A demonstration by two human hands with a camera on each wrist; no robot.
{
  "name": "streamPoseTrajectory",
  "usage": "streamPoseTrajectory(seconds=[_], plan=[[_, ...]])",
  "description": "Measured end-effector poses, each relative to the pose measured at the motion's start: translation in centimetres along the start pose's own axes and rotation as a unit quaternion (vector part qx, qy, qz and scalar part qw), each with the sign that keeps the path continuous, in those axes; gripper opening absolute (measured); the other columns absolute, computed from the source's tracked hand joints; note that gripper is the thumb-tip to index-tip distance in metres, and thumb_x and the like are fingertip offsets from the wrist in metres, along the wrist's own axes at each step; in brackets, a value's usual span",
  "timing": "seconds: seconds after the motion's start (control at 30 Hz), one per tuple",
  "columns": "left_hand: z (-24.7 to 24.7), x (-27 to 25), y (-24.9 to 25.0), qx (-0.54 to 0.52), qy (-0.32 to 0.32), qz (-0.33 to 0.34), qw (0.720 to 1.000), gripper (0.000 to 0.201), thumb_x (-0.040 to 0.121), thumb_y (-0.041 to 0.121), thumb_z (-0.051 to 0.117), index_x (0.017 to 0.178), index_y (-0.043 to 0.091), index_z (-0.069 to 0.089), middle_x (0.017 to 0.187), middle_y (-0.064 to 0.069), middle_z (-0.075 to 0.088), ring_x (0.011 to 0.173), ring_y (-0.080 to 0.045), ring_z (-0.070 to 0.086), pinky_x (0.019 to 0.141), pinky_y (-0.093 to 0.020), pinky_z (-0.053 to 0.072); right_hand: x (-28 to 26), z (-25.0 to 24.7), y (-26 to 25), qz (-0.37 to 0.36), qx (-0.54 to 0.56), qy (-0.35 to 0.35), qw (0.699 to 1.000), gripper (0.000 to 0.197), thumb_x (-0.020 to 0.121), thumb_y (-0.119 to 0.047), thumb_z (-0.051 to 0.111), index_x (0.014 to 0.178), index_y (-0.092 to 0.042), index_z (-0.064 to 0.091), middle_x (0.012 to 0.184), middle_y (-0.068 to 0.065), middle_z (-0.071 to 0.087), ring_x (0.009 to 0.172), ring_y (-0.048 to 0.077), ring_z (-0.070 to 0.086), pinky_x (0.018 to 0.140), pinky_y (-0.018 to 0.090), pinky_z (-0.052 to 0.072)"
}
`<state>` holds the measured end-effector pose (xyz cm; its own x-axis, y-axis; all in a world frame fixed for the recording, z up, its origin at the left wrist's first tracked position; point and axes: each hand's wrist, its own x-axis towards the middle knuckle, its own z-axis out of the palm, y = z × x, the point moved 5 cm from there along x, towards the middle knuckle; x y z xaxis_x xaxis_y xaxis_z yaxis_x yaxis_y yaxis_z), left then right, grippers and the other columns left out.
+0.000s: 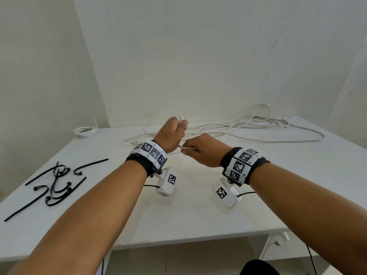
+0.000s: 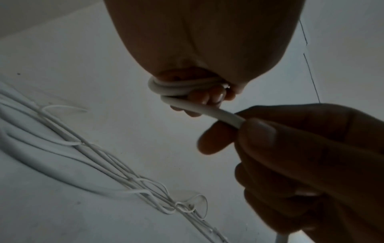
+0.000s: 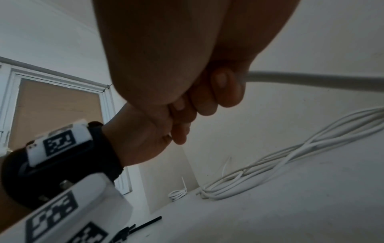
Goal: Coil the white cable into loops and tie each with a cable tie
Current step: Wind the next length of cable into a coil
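Left hand (image 1: 172,135) was up over the table (image 1: 198,205), fingers wound with cable (image 2: 178,86); right hand (image 1: 204,150) pinched its strand (the rest sprawled far right). Ties (image 1: 57,181) lay near left.

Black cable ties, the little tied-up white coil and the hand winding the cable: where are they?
black cable ties (image 1: 57,183): head view, middle of the pile.
tied white coil (image 1: 85,132): head view, its front loops.
left hand (image 1: 171,135): head view, back of the hand.
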<state>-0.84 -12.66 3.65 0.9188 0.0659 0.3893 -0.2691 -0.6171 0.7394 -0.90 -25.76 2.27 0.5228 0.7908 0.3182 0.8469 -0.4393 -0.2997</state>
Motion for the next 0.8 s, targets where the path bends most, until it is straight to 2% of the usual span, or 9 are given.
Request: streamPoseTrajectory(seconds=[0.13,0.23,0.33,0.37,0.43,0.53,0.63,0.73,0.8], plan=[[1.0,-0.8,0.0,0.04,-0.036,-0.024,0.998,0.032,0.105,0.03,0.038,0.079,0.012,0.041,0.068,-0.006,0.05,0.062,-0.019,0.047,0.062,-0.031,0.041,-0.1,0.3,-0.4,-0.009,0.01,-0.019,1.0,0.025,0.102,-0.027,0.053,0.096,-0.011,0.071,0.059,-0.014,0.049,0.053,0.004,0.045,0.06,0.024,0.035],[1.7,-2.4,-0.6,0.042,-0.103,-0.04,0.993,0.041,0.104,0.034,0.034,0.077,0.007,0.049,0.055,-0.007,0.061,0.05,-0.022,0.055,0.058,-0.028,0.045,-0.4,-0.7,-0.9,-0.037,0.034,-0.018,0.999,0.017,0.098,-0.021,0.058,0.092,-0.021,0.074,0.062,-0.022,0.057,0.057,0.0,0.054,0.057,0.012,0.034],[1.8,-3.1,-0.7,0.026,-0.136,-0.027,0.99,0.052,0.102,0.028,0.033,0.058,0.008,0.053,0.043,-0.003,0.056,0.035,-0.02,0.044,0.049,-0.028,0.04,-0.2,-1.9,-0.2,-0.017,0.073,0.034,0.997,0.007,0.088,-0.023,0.074,0.083,-0.017,0.074,0.066,-0.015,0.064,0.058,-0.001,0.055,0.056,0.011,0.037],[1.8,-3.3,-0.7,0.017,-0.136,-0.024,0.99,0.052,0.1,0.028,0.033,0.054,0.011,0.05,0.04,-0.001,0.051,0.033,-0.017,0.039,0.047,-0.027,0.035,0.0,-2.3,0.1,-0.002,0.09,0.06,0.994,0.012,0.082,-0.025,0.08,0.081,-0.016,0.072,0.066,-0.01,0.065,0.056,0.001,0.055,0.055,0.013,0.039],[1.9,-3.6,-1.0,-0.047,-0.133,-0.044,0.989,0.052,0.102,0.035,0.029,0.057,0.013,0.044,0.039,0.002,0.04,0.034,-0.015,0.029,0.044,-0.025,0.028,0.4,-3.0,0.6,0.005,0.112,0.083,0.99,0.018,0.077,-0.024,0.085,0.079,-0.015,0.069,0.066,-0.005,0.067,0.055,0.003,0.053,0.055,0.014,0.042],[2.1,-4.0,-1.4,-0.141,-0.149,-0.076,0.976,0.048,0.097,0.049,0.031,0.065,0.014,0.037,0.047,0.0,0.027,0.042,-0.015,0.018,0.043,-0.023,0.02,0.8,-3.9,0.9,0.001,0.132,0.071,0.989,0.014,0.08,-0.024,0.082,0.081,-0.017,0.07,0.071,-0.004,0.07,0.059,0.003,0.055,0.058,0.016,0.045],[2.1,-4.5,-0.9,-0.193,-0.168,-0.069,0.964,0.04,0.091,0.044,0.042,0.062,0.019,0.029,0.053,0.001,0.02,0.046,-0.014,0.014,0.044,-0.022,0.018,0.8,-5.2,1.9,0.014,0.165,0.084,0.983,0.011,0.081,-0.024,0.081,0.081,-0.017,0.073,0.074,-0.002,0.072,0.061,0.005,0.058,0.061,0.017,0.046],[1.9,-4.8,0.3,-0.287,-0.175,-0.064,0.94,0.039,0.092,0.04,0.041,0.061,0.019,0.029,0.049,0.006,0.02,0.042,-0.009,0.013,0.043,-0.017,0.015,0.9,-5.8,2.5,0.011,0.199,0.117,0.973,0.005,0.084,-0.022,0.079,0.082,-0.018,0.077,0.07,-0.002,0.073,0.061,0.004,0.058,0.062,0.016,0.045],[1.6,-4.8,1.3,-0.352,-0.171,-0.064,0.918,0.039,0.093,0.041,0.04,0.064,0.018,0.029,0.046,0.007,0.02,0.039,-0.006,0.013,0.041,-0.016,0.014,1.0,-5.8,3.0,0.021,0.222,0.147,0.964,0.009,0.087,-0.024,0.076,0.084,-0.016,0.079,0.063,-0.007,0.069,0.054,0.003,0.052,0.057,0.015,0.041]])
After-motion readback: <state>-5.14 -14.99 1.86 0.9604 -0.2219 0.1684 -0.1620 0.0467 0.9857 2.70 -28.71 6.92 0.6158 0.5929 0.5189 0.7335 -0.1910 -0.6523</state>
